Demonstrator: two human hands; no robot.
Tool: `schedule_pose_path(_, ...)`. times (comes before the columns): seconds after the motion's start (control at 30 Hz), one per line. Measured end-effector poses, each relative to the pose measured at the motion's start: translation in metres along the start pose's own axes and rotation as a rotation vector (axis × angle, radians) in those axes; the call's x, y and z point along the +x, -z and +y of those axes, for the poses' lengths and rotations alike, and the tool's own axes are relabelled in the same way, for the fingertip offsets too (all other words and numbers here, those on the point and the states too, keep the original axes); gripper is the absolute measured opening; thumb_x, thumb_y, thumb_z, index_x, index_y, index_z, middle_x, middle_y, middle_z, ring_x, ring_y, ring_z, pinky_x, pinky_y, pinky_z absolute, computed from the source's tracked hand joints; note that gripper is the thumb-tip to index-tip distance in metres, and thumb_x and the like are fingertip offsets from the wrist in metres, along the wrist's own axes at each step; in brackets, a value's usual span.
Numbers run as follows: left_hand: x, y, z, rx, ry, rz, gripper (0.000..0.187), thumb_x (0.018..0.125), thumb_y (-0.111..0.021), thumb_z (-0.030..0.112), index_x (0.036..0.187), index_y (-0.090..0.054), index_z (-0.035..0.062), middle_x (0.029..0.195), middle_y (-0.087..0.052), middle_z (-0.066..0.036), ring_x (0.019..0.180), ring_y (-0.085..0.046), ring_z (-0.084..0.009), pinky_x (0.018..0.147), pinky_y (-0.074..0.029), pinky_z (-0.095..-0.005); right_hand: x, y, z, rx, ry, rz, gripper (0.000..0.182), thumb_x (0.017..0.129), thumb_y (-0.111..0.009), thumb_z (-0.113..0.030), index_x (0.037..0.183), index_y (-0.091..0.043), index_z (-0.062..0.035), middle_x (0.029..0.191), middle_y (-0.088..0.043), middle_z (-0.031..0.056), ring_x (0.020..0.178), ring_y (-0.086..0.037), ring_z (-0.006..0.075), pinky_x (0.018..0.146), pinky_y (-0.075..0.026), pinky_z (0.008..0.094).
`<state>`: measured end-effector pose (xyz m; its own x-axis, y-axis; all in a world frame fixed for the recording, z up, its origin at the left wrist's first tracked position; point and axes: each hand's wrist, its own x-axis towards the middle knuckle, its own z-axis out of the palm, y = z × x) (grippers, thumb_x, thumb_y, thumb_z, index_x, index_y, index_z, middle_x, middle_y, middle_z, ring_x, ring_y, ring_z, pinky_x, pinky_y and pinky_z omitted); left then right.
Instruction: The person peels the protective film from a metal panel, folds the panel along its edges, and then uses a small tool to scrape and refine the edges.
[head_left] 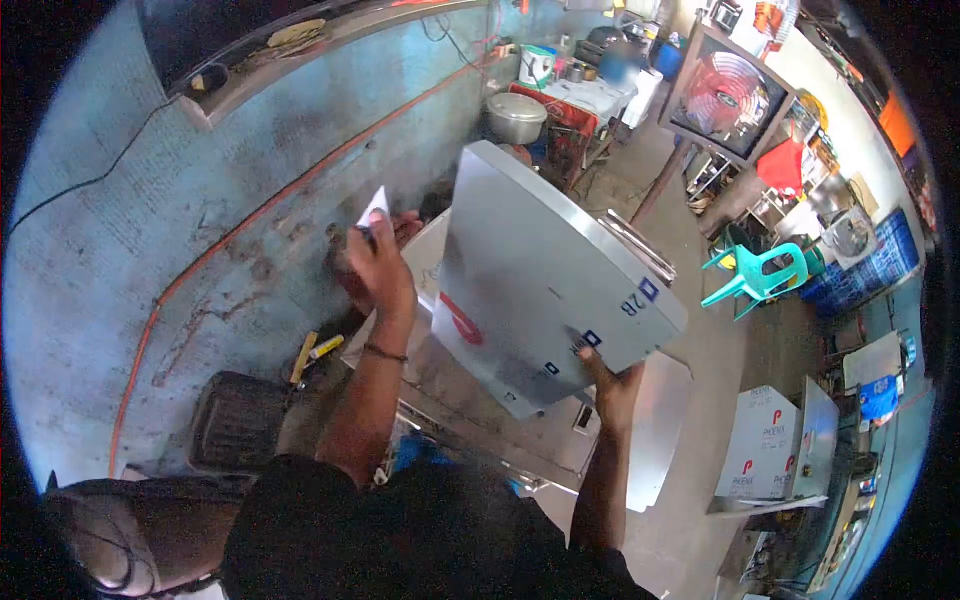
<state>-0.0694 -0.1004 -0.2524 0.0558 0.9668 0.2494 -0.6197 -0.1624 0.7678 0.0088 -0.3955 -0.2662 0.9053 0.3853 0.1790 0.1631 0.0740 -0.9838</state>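
My right hand (612,385) grips the lower right edge of a large grey metal panel (540,270), its thumb on the face near a blue square mark. The panel is tilted above a worktable (490,400) and bears "2B" and a red logo. My left hand (380,265) is raised to the left of the panel, apart from it, with its fingers closed on a small white piece (373,207) that comes to a point. What the piece is made of cannot be told.
A framed fan (725,98) stands at the upper right, near a green plastic chair (760,275). A large pot (516,118) sits at the back. Film-covered panels (762,445) stand at the right. A black chair back (238,422) is by the blue wall (250,160).
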Motion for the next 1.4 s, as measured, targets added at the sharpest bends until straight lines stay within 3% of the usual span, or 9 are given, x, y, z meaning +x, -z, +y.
schedule_pose_path(0.2, 0.029, 0.048, -0.141, 0.341, 0.332, -0.498, 0.04, 0.1, -0.053, 0.033, 0.112, -0.059, -0.0045, 0.102, -0.071, -0.016, 0.086, -0.069, -0.0202, 0.076, -0.055, -0.0304, -0.004, 0.012, 0.003, -0.057, -0.031, 0.057, 0.061, 0.071, -0.088, -0.018, 0.119, -0.055, 0.0007, 0.11, -0.063, 0.009, 0.103, -0.058, 0.0218, 0.089, -0.047, 0.0356)
schedule_pose_path(0.4, 0.011, 0.03, -0.107, 0.366, 0.406, -0.558, 0.039, 0.099, -0.056, 0.039, 0.106, -0.054, 0.0002, 0.085, -0.062, -0.006, 0.075, -0.058, -0.0107, 0.066, -0.047, -0.0245, -0.038, 0.114, 0.017, -0.305, -0.163, -0.015, 0.077, 0.074, -0.085, -0.024, 0.135, -0.046, 0.0022, 0.136, -0.05, 0.015, 0.128, -0.044, 0.0275, 0.108, -0.036, 0.0422)
schedule_pose_path(0.5, 0.006, 0.035, -0.103, 0.34, 0.491, -0.537, 0.034, 0.101, -0.053, 0.033, 0.097, -0.051, 0.0, 0.076, -0.054, -0.004, 0.069, -0.052, -0.0109, 0.061, -0.043, -0.0268, -0.052, 0.215, -0.016, -0.513, 0.082, 0.431, 0.082, 0.09, -0.036, -0.075, 0.12, -0.056, -0.0021, 0.122, -0.057, 0.0186, 0.113, -0.055, 0.0318, 0.105, -0.041, 0.0466)
schedule_pose_path(0.57, 0.007, 0.036, -0.098, 0.363, 0.462, -0.52, 0.034, 0.101, -0.053, 0.034, 0.095, -0.049, 0.001, 0.074, -0.054, -0.004, 0.067, -0.052, -0.0107, 0.059, -0.043, -0.0268, -0.028, 0.103, -0.107, -0.516, 0.559, 0.683, 0.075, 0.096, -0.029, -0.068, 0.107, -0.061, -0.0008, 0.102, -0.065, 0.0151, 0.097, -0.059, 0.0268, 0.089, -0.047, 0.0418)
schedule_pose_path(0.6, 0.003, 0.038, -0.098, 0.385, 0.426, -0.541, 0.034, 0.101, -0.053, 0.035, 0.094, -0.048, 0.0019, 0.071, -0.053, -0.003, 0.065, -0.051, -0.0104, 0.058, -0.042, -0.0268, -0.014, 0.069, -0.142, -0.498, 0.329, 0.798, 0.062, 0.099, -0.038, -0.056, 0.112, -0.06, 0.001, 0.111, -0.064, 0.0169, 0.105, -0.059, 0.0283, 0.093, -0.046, 0.0416)
schedule_pose_path(0.73, -0.001, 0.037, -0.093, 0.316, 0.462, -0.482, 0.036, 0.098, -0.058, 0.04, 0.094, -0.052, 0.0044, 0.069, -0.049, 0.001, 0.062, -0.045, -0.0072, 0.055, -0.037, -0.025, 0.045, -0.081, -0.182, -1.087, 0.506, -0.111, 0.058, 0.089, -0.067, -0.029, 0.136, -0.05, 0.0001, 0.132, -0.056, 0.0206, 0.123, -0.052, 0.0285, 0.103, -0.041, 0.0415)
schedule_pose_path(0.9, -0.006, 0.039, -0.094, 0.273, 0.34, -0.407, 0.027, 0.101, -0.055, 0.026, 0.086, -0.047, 0.0051, 0.063, -0.049, 0.0, 0.056, -0.045, -0.0083, 0.052, -0.039, -0.0275, 0.096, -0.146, -0.17, -1.507, 0.161, -0.309, 0.054, 0.069, -0.085, -0.041, 0.096, -0.064, -0.0003, 0.076, -0.064, 0.0175, 0.067, -0.063, 0.0333, 0.063, -0.048, 0.0414)
schedule_pose_path(1.03, -0.011, 0.043, -0.084, 0.255, 0.341, -0.376, 0.028, 0.1, -0.056, 0.028, 0.087, -0.047, 0.0048, 0.06, -0.047, 0.001, 0.053, -0.046, -0.0085, 0.051, -0.038, -0.0268, 0.078, -0.132, -0.166, -1.4, 0.368, -0.316, 0.048, 0.07, -0.086, -0.038, 0.082, -0.061, -0.0002, 0.06, -0.054, 0.0143, 0.05, -0.055, 0.0292, 0.051, -0.042, 0.042)
schedule_pose_path(1.4, -0.015, -0.002, 0.058, 0.386, -0.065, -0.548, 0.022, 0.097, -0.062, 0.024, 0.093, -0.051, 0.0049, 0.062, -0.051, 0.0, 0.052, -0.049, -0.0064, 0.047, -0.039, -0.0247, -0.046, 0.063, -0.136, -0.649, 0.371, 0.091, 0.066, 0.073, -0.086, -0.042, 0.113, -0.061, 0.0036, 0.1, -0.067, 0.0123, 0.097, -0.062, 0.0215, 0.082, -0.052, 0.0356)
